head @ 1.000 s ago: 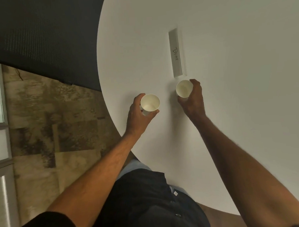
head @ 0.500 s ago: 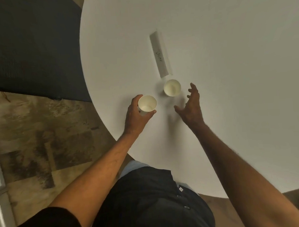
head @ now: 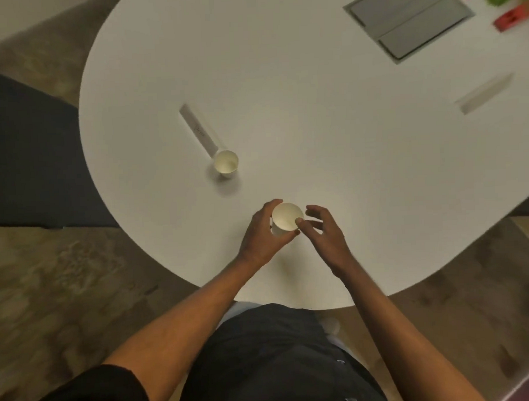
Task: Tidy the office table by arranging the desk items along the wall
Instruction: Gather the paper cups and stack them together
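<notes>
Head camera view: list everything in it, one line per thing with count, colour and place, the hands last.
table: 1, white, rounded, fills the middle of the view
paper cups: 2, white; one stands alone on the table at the near end of a name card, one is held near the table's front edge
name cards: 2, white; one with handwriting left of centre, one on the right, blurred
cable hatch: 1, grey, set into the tabletop, upper right
coloured items: red, yellow and green, top right corner, too blurred to name
floor: brownish mottled, around the table
dark panel: 1, left edge
hands: 2; left hand grips the held cup, right hand has fingertips at its rim
</notes>
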The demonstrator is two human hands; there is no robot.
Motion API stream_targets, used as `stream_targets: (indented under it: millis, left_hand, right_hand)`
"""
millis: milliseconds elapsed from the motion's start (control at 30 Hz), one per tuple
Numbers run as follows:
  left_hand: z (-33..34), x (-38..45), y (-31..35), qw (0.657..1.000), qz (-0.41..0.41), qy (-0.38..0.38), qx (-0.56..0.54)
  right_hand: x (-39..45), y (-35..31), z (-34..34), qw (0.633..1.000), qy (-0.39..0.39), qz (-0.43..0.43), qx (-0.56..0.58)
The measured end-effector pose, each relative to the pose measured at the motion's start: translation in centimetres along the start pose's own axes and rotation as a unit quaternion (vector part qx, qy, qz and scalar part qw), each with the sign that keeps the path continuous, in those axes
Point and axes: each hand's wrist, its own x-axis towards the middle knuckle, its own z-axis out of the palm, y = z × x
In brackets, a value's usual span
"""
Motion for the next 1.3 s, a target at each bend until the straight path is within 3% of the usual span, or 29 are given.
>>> stream_targets:
  millis: [267, 633, 900, 1100, 1300]
  left_hand:
    - [14.5, -5.4, 7.3, 0.997, 0.071, -0.027, 0.026]
    - [31.3, -9.1, 15.8, 0.983, 0.137, -0.118, 0.038]
    - [37.1, -6.2, 20.1, 0.979, 0.145, -0.14, 0.039]
    - [40.9, -1.8, 23.6, 0.982, 0.142, -0.12, 0.024]
    - [44.0, 4.0, 27.5, 0.985, 0.138, -0.093, 0.042]
  right_hand:
    - [-8.0, 5.3, -12.3, 0.997, 0.047, -0.048, 0.035]
    - [-14.5, 12.6, -29.1, 0.986, 0.163, -0.018, 0.023]
    - [-12.5, 13.8, -36.1, 0.982, 0.186, -0.007, 0.032]
    - [-7.7, 13.4, -42.1, 0.986, 0.164, -0.012, 0.01]
    - [-1.5, 12.1, -49.5, 0.981, 0.192, -0.018, -0.03]
